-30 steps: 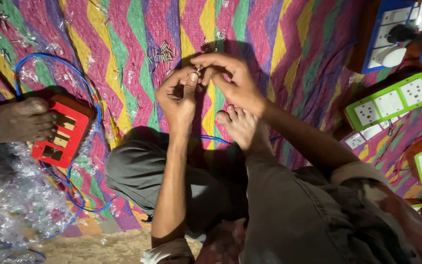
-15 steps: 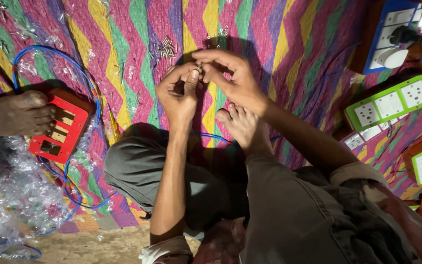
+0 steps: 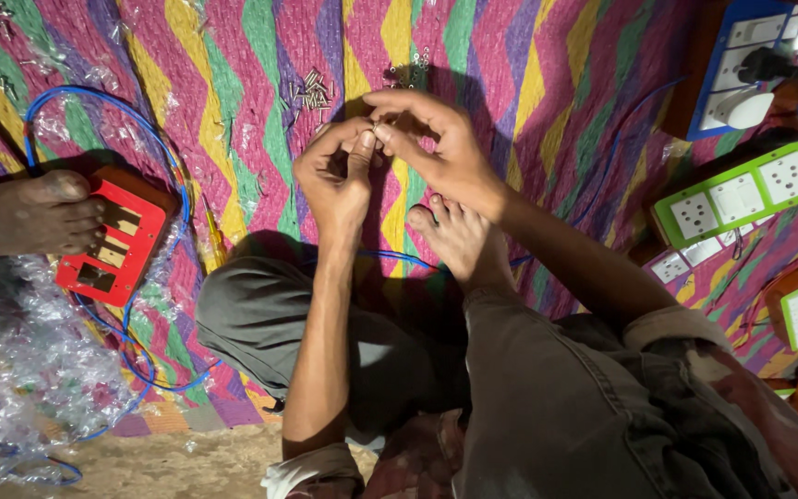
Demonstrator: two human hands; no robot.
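Observation:
My left hand (image 3: 334, 180) and my right hand (image 3: 436, 148) meet above a striped woven mat (image 3: 233, 92). Their fingertips pinch a tiny part (image 3: 376, 125) between them, too small to identify. My left hand is curled with the thumb up against it; my right hand's fingers close on it from the right. Just beyond the hands lies a small heap of metal screws (image 3: 311, 92). My bare foot (image 3: 459, 240) rests below the hands, with a blue wire (image 3: 390, 257) running under it.
Another person's foot (image 3: 25, 217) rests on a red switch frame (image 3: 113, 249) at left, ringed by a blue wire loop (image 3: 154, 139). Clear plastic wrappers (image 3: 20, 370) pile at lower left. Green switchboards (image 3: 741, 194) and a blue one (image 3: 741, 65) lie at right.
The view has shifted slightly. Both hands stay together on the small part with only slight finger movement.

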